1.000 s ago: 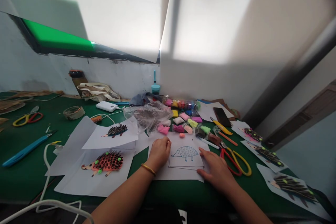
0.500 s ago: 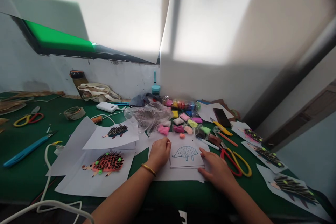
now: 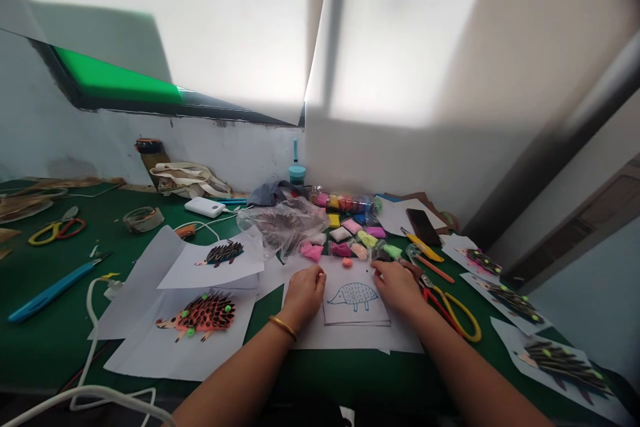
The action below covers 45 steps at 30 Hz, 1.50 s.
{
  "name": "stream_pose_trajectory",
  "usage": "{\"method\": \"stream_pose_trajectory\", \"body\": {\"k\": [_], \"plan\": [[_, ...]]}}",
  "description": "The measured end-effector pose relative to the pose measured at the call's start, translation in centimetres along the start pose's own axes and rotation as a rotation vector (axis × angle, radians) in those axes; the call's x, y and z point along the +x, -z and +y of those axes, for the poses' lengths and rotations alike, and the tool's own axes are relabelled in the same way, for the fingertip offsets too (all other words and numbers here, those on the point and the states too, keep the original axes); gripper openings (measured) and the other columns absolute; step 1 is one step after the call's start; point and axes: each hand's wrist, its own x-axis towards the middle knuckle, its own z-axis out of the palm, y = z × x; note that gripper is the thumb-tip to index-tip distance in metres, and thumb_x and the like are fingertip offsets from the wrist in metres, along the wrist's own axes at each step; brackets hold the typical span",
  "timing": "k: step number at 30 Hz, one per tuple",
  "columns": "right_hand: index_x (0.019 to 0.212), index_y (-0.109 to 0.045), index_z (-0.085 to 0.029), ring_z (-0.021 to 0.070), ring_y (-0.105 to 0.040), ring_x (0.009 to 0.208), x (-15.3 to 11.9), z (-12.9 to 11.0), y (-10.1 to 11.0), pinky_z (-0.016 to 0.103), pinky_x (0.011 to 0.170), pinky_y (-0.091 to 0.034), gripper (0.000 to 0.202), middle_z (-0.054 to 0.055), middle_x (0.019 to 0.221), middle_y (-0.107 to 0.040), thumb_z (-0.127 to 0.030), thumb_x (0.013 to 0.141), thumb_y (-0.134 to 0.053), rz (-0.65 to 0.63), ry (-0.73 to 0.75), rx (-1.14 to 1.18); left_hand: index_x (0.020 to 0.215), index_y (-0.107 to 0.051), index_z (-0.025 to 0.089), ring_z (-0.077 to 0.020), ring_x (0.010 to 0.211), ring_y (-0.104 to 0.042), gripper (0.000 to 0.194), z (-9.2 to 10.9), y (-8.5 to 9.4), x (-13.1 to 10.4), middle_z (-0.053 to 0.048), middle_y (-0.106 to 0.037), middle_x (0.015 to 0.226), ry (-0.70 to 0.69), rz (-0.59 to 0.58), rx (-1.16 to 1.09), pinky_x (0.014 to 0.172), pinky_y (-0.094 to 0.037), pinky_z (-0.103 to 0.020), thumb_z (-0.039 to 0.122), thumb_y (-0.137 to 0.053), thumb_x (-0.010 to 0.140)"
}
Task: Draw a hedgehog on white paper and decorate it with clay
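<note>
A small white sheet with a blue hedgehog drawing (image 3: 356,315) lies on larger white paper (image 3: 345,340) before me. My left hand (image 3: 305,292), a gold bangle on its wrist, rests at the sheet's left edge with fingers curled together; what they pinch, if anything, is hidden. Over the sheet's upper right corner is my right hand (image 3: 397,285), its fingers bent and close together, their contents also hidden. An orange clay lump (image 3: 347,262) lies just above the drawing. Red-and-yellow-handled scissors (image 3: 465,320) lie right of my right hand, partly covered by it.
Clay packets (image 3: 341,234) and a plastic bag (image 3: 285,223) sit behind the paper. Finished hedgehog pictures lie left (image 3: 210,313) and right (image 3: 560,360). A yellow cutter (image 3: 425,247), a phone (image 3: 423,225), a blue knife (image 3: 55,290) and a white cable (image 3: 93,320) are around.
My right hand has moved up from the sheet's lower right side to its upper right corner, and its spread fingers have drawn together. My left hand stays at the left edge.
</note>
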Motion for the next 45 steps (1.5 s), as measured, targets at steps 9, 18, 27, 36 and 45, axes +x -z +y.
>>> {"method": "stream_pose_trajectory", "body": {"k": [9,18,27,36,45], "plan": [[0.107,-0.07,-0.017,0.0276,-0.056,0.101,2.4,-1.1,-0.7,0.036,0.083,-0.038,0.03,0.014,0.099,-0.07,-0.022,0.093,-0.045,0.029,0.06,-0.13,0.101,-0.066,0.019,-0.0233,0.097,-0.06,0.023,-0.5,-0.2,0.1,-0.008,-0.069,0.101,-0.03,0.038,-0.065,0.087,-0.044,-0.036,0.025,-0.045,0.093],[0.115,-0.064,-0.021,0.0262,-0.057,0.101,2.2,-2.0,-0.5,0.034,0.084,-0.039,0.031,0.01,0.1,-0.07,-0.018,0.088,-0.049,0.071,0.058,-0.077,0.101,-0.065,0.019,-0.0221,0.09,-0.062,0.017,-0.6,-0.4,0.0,-0.007,-0.068,0.096,-0.032,0.128,-0.26,0.084,-0.049,-0.036,0.025,-0.056,0.087],[0.105,-0.067,-0.024,0.0245,-0.057,0.11,-1.7,-6.1,0.1,0.038,0.097,-0.043,0.02,0.007,0.107,-0.068,-0.031,0.091,-0.055,0.325,0.413,0.466,0.079,-0.069,0.019,-0.0208,0.082,-0.063,0.028,0.9,0.3,-0.7,-0.006,-0.07,0.083,-0.062,0.134,-0.479,0.077,-0.048,-0.031,0.04,-0.054,0.089],[0.093,-0.069,-0.025,0.0228,-0.059,0.092,-2.6,-7.1,-0.4,0.037,0.084,-0.045,0.012,0.005,0.09,-0.068,-0.035,0.09,-0.063,0.44,0.471,0.655,0.078,-0.071,0.016,-0.0192,0.074,-0.063,0.034,1.7,0.3,-1.2,-0.005,-0.07,0.076,-0.045,-0.068,-0.803,0.072,-0.05,-0.028,0.049,-0.064,0.083],[0.1,-0.068,-0.025,0.0228,-0.059,0.092,-3.0,-6.5,-1.2,0.037,0.083,-0.047,0.016,0.004,0.091,-0.068,-0.034,0.087,-0.067,0.403,0.445,0.76,0.08,-0.069,0.017,-0.0181,0.078,-0.062,0.028,1.6,0.1,-1.4,-0.004,-0.069,0.08,-0.163,0.054,-0.544,0.074,-0.046,-0.028,0.042,-0.06,0.089]]}}
